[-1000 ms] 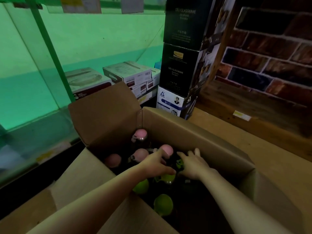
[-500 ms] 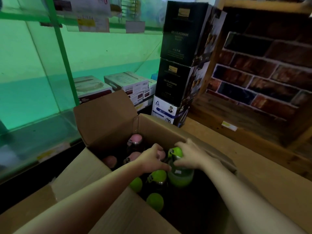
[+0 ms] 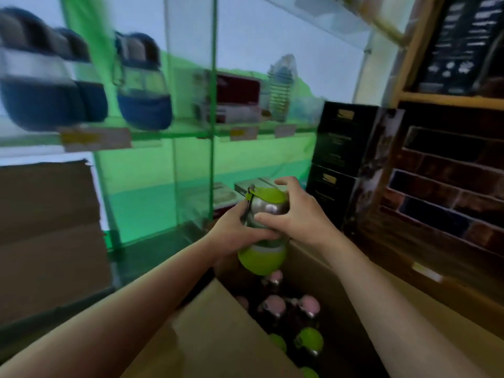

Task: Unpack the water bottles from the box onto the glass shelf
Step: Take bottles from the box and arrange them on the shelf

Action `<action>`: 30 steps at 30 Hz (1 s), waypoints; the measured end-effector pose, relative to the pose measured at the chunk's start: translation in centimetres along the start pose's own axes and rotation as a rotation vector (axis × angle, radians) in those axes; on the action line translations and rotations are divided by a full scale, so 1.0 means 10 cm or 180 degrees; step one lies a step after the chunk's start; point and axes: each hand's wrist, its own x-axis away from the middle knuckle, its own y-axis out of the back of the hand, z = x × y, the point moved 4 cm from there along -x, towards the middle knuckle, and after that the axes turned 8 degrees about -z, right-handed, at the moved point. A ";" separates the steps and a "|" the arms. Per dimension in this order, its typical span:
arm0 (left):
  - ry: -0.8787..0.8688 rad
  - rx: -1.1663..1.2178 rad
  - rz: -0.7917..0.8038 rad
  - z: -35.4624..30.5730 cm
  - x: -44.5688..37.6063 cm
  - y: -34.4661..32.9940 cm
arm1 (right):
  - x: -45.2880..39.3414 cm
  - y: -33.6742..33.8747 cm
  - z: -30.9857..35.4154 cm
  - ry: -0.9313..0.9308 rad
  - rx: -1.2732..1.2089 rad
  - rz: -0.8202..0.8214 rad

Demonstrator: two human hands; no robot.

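Note:
A green water bottle (image 3: pixel 262 257) with a green lid and a silver neck is held up above the open cardboard box (image 3: pixel 218 331). My left hand (image 3: pixel 240 230) grips its middle from the left. My right hand (image 3: pixel 293 214) wraps the neck and lid from the right. Inside the box stand several more bottles, some with pink lids (image 3: pixel 275 304) and some with green lids (image 3: pixel 311 339). The glass shelf (image 3: pixel 174 133) runs across at mid height, carrying blue bottles (image 3: pixel 141 83) on its left part.
A green upright post (image 3: pixel 212 105) divides the glass shelving. Boxed goods (image 3: pixel 237 96) and a clear bottle (image 3: pixel 281 88) stand on the shelf's right part. Stacked black boxes (image 3: pixel 341 159) rise right of the shelving, beside a brick wall (image 3: pixel 441 186). A cardboard flap (image 3: pixel 46 236) stands at left.
Both hands have lifted the green bottle out of the box and up toward the shelving. The view has tilted upward, showing the upper glass shelf with blue bottles.

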 end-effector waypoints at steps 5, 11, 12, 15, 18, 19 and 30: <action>-0.0392 -0.0314 -0.0564 -0.70 0.20 1.16 | -0.24 -0.09 1.07 0.0675 -0.0801 0.0141; -0.0549 -0.0573 -0.1107 -1.59 0.45 2.49 | -0.56 -0.27 2.28 0.1253 -0.1518 0.0275; -0.0546 -0.0605 -0.1202 -1.73 0.51 2.69 | -0.63 -0.32 2.44 0.1298 -0.1601 0.0283; -0.0468 -0.0763 -0.1498 -2.02 0.65 3.31 | -0.80 -0.48 2.87 0.1387 -0.1855 0.0331; -0.0298 -0.0856 -0.1788 -2.13 0.70 3.86 | -0.96 -0.64 3.19 0.1454 -0.1880 0.0333; -0.0231 -0.0896 -0.1881 -2.10 0.66 4.00 | -1.02 -0.70 3.27 0.1474 -0.1866 0.0341; 0.0537 -0.0664 -0.2078 -1.33 -0.13 4.43 | -1.37 -0.79 3.29 0.1392 -0.1541 0.0295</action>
